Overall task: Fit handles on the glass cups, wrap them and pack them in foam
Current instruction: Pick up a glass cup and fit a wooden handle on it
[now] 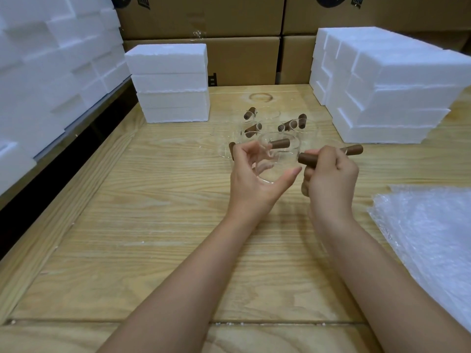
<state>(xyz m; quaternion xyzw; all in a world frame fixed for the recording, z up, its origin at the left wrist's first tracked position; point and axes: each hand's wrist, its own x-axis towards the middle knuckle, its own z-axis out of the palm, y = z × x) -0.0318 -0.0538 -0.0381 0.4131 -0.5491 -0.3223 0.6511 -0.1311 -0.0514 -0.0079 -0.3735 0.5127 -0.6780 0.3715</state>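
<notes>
1. The left hand (254, 174) holds a clear glass cup (271, 161) above the middle of the table (153, 225). Its fingers curl round the left side of the cup and the thumb stretches out under it.
2. The right hand (331, 174) grips a brown handle (308, 158) in curled fingers. The free end of the handle points left, at the right wall of the cup.
3. It is not clear whether the handle touches the glass or is only just beside it.
4. The two hands are close together, with the cup between them.
5. The other cups (257, 128) stand on the table just behind the hands, several of them with brown handles on.
6. A foam stack (169, 82) is at far left of centre, a foam pile (382, 85) is at far right, and a foam wall (51, 59) fills the left side.
7. The wrap (428, 238), clear with bubbles, lies on the near right of the table.
8. The boxes (204, 19) of brown cardboard stand along the far edge.
</notes>
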